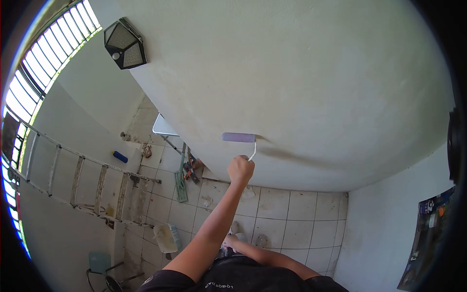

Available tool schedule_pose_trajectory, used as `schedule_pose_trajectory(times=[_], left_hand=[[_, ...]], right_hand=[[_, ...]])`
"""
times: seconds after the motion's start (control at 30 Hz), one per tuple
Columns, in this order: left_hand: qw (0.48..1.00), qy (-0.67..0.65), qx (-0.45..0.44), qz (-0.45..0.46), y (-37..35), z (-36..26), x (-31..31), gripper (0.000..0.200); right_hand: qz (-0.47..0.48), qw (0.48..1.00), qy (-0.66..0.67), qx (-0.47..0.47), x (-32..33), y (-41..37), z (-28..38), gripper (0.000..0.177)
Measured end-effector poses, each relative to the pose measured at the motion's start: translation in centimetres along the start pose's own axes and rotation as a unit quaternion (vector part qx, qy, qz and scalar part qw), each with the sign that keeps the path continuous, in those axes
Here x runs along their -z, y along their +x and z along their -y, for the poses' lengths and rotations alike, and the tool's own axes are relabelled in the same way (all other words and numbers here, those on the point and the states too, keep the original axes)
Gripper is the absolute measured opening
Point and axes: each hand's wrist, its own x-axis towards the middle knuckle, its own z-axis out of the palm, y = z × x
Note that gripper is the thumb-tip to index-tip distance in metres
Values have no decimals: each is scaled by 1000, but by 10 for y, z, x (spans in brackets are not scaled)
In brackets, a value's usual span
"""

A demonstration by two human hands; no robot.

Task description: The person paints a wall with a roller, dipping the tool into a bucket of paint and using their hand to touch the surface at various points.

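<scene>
My left hand is closed round the handle of a paint roller, arm stretched forward. The roller's purple sleeve lies against the pale wall, and its white wire frame bends down to my fist. Low in front of my waist, my right hand is curled close to my body. Whatever it holds is too small and partly hidden to make out.
A paint-spattered ladder leans at left. On the tiled floor are a paint tray, a green folded frame and tools. A solar lamp juts from the wall's corner; a white folding table stands behind it.
</scene>
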Motion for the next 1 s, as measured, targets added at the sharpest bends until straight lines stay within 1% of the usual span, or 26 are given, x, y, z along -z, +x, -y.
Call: schedule_pose_trajectory(times=[0.07,0.1,0.13,0.17,0.2,0.27,0.43,0.53,0.6,0.7,0.8,0.9,1.0], left_hand=[[1000,-1,-1,0,4,1,-2,23],[1000,-1,-1,3,6,1,-3,22],[1000,-1,-1,7,7,3,-3,22],[1000,-4,3,12,7,5,-4,21],[1000,-7,5,17,8,5,-4,21],[999,-8,10,32,10,10,-9,21],[998,7,22,64,8,33,-36,20],[997,8,14,69,5,42,-47,20],[999,11,-1,52,-1,42,-47,19],[1000,10,-11,20,-9,33,-35,18],[1000,2,-19,-15,-10,9,-8,18],[998,6,-41,-41,-12,-7,19,17],[995,4,-61,-73,-11,-27,42,16]], right_hand=[[-22,1000,0,-4,-4,7,4,26],[-29,998,-50,-7,-4,11,5,19],[-37,994,-99,-10,-3,15,2,19],[-44,988,-148,-13,-3,18,0,26],[-51,984,-170,-18,-2,21,-3,25],[-51,986,-160,-21,0,30,-12,25],[-29,997,-63,-31,2,43,-39,29],[-20,999,-19,-32,5,41,-52,34],[-39,999,-10,-30,7,37,-57,37],[-24,998,-54,14,5,26,-52,36],[-61,994,-95,11,3,2,-22,34],[-32,998,-40,37,8,-3,-4,32],[-44,996,-51,62,9,-10,18,30]])
